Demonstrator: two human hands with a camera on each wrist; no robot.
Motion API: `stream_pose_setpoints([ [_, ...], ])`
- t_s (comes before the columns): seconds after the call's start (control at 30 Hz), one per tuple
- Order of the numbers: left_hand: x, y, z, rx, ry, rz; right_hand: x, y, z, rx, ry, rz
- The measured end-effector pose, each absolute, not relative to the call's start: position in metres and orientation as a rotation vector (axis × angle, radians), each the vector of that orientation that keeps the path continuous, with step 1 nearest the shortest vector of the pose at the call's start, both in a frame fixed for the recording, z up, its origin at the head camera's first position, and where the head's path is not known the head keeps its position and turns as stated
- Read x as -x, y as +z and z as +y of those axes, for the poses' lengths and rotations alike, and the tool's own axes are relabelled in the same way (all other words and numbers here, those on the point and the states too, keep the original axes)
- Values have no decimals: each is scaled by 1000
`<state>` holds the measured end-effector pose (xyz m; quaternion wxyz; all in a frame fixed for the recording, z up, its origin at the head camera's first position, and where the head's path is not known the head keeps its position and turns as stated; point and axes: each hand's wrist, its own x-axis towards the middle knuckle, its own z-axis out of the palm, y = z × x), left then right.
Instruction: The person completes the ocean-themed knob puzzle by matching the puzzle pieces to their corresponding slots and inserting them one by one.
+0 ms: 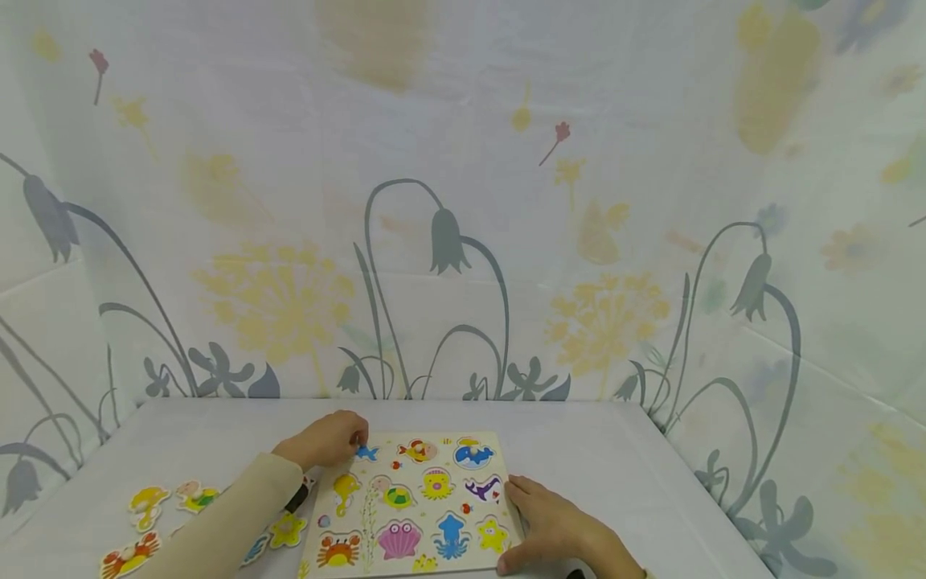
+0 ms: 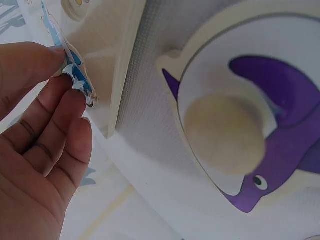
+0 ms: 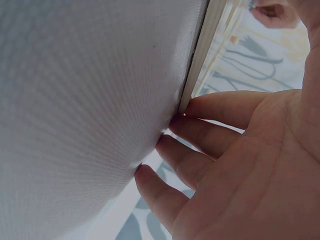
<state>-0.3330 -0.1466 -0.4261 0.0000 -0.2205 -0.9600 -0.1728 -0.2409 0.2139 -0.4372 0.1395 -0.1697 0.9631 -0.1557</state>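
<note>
The wooden puzzle board (image 1: 391,568), printed with colourful sea animals, lies flat on the table. Over its far left corner my left hand (image 1: 325,442) pinches a thin blue-and-white puzzle piece (image 2: 82,75) between thumb and fingertips. The blue fish shape (image 1: 367,453) shows just beside those fingers, partly covered by them. At the board's right side my right hand (image 1: 550,523) rests with its fingers extended, fingertips against the edge and the thumb by the near corner. A knobbed fish (image 1: 417,450) and a knobbed whale (image 1: 473,455) sit along the board's far row.
Loose pieces lie left of the board: a seahorse (image 1: 148,508), a crab (image 1: 130,555), a turtle (image 1: 197,497) and a starfish (image 1: 288,529). My left sleeve (image 1: 231,523) covers others. A purple dolphin piece (image 2: 280,140) with a round knob lies close under the left wrist.
</note>
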Motion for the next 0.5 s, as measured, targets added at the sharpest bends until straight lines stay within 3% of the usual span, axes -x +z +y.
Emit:
stream_pose_setpoints([
  [0.5, 323, -421, -156, 626, -688, -3047, 240, -438, 213, 491, -456, 2783],
])
